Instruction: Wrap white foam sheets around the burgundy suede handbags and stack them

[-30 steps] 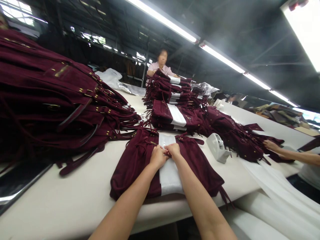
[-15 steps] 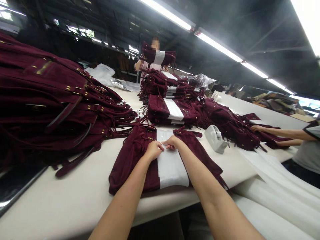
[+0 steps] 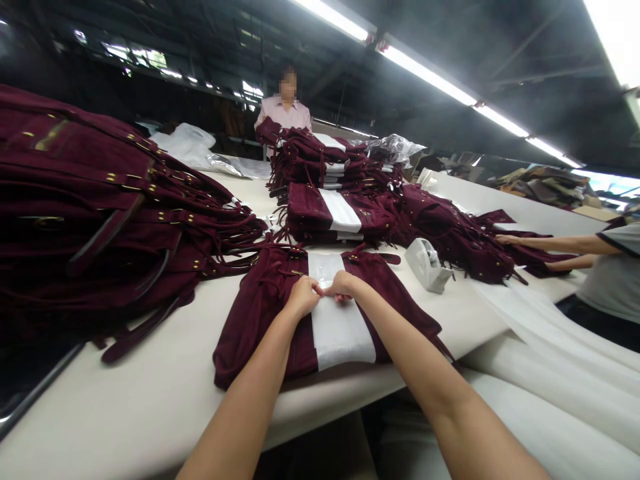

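A maroon bag (image 3: pixel 265 310) lies flat at the front edge of the table, with a white wrapping band (image 3: pixel 343 333) around its middle. Near the band's upper part, a shiny clear patch like tape (image 3: pixel 327 268) shows. My left hand (image 3: pixel 304 297) rests at the band's left edge, its fingers pinched together. My right hand (image 3: pixel 345 285) is on the band too, fingers curled under and one fingertip pressed toward the left hand. The two hands nearly meet, and whatever lies between their fingertips is too small to make out. A grey tape dispenser (image 3: pixel 427 265) stands right of the bag.
Unwrapped maroon bags (image 3: pixel 100 200) are heaped at left. Behind my bag rises a stack of banded bags (image 3: pixel 340 213). A person (image 3: pixel 286 110) stands behind it; another person's arms (image 3: pixel 575 250) reach over bags at right. White sheeting (image 3: pixel 560 373) hangs off the table (image 3: pixel 165 393).
My hands stay on the band, their fingertips slightly closer together. The person at the back has lowered a banded bag that was held up over the stack. The view has shifted slightly.
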Tool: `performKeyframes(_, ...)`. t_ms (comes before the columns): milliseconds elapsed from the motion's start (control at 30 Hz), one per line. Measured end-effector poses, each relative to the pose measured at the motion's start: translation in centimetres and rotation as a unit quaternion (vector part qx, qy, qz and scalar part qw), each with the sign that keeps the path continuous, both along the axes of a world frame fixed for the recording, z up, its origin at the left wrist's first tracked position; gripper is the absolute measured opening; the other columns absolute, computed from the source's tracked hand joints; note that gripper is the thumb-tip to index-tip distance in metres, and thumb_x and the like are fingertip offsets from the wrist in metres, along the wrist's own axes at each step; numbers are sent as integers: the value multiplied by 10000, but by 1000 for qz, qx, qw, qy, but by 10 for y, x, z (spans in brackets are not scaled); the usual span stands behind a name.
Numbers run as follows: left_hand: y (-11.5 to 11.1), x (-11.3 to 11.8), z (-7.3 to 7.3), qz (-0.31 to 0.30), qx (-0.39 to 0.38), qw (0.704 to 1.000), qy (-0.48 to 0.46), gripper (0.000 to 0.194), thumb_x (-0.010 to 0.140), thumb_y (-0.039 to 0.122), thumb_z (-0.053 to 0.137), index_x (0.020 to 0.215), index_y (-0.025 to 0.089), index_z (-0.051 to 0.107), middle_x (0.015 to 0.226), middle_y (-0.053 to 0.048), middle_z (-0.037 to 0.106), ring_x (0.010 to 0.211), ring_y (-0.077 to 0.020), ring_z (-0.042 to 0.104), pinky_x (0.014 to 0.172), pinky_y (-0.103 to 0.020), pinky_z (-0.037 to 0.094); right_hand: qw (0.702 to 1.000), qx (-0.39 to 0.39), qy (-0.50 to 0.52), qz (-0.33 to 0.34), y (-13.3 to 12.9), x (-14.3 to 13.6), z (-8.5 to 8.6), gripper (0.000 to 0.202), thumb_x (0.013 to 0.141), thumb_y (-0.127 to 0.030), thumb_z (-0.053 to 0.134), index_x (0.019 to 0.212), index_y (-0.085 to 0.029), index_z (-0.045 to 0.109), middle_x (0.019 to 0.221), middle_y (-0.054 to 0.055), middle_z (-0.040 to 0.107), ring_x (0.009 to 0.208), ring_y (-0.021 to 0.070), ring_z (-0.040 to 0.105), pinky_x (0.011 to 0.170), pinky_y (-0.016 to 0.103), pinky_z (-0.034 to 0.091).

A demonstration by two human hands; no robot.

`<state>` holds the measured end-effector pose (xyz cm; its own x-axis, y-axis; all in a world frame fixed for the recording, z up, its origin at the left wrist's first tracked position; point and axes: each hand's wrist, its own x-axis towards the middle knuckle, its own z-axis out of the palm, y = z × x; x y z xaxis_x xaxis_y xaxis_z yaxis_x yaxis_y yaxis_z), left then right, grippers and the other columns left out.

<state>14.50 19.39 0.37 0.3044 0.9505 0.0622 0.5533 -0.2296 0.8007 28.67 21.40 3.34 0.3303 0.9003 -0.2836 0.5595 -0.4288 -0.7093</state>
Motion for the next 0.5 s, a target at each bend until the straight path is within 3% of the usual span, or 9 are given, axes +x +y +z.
performKeyframes(133, -4, 0, 5, 6, 3, 1000, 6, 230, 676, -16, 631, 720, 171, 756, 1093, -77, 662, 1001, -190, 624, 913, -258, 460, 991, 22, -116, 69, -26, 1, 18, 244, 558, -141, 859, 589, -171, 618, 455, -1, 565, 610, 193, 617, 569, 234, 408)
performKeyframes(233, -6, -1, 7, 8, 8, 1000, 4, 242, 673, -29, 620, 703, 170, 756, 1067, -74, 669, 994, -187, 626, 912, -244, 458, 966, 109, -202, 116, -43, 3, 21, 104, 767, -190, 704, 858, -233, 683, 799, 15, 709, 861, 214, 647, 724, 261, 420)
performKeyframes(333, -6, -1, 8, 8, 7, 1000, -1, 260, 667, -45, 609, 698, 166, 758, 1075, -82, 667, 994, -186, 628, 908, -238, 459, 924, 146, -296, 196, -50, 4, 15, 308, 876, -149, 511, 1109, -302, 641, 1030, 15, 709, 948, 221, 644, 759, 283, 413)
performKeyframes(500, -5, 0, 7, 9, 3, 1000, -3, 258, 662, -43, 627, 690, 177, 759, 1087, -74, 663, 998, -186, 628, 912, -246, 456, 896, 95, -341, 267, -35, 2, 6, 460, 800, -93, 510, 1200, -309, 581, 1022, 26, 709, 936, 232, 655, 723, 276, 413)
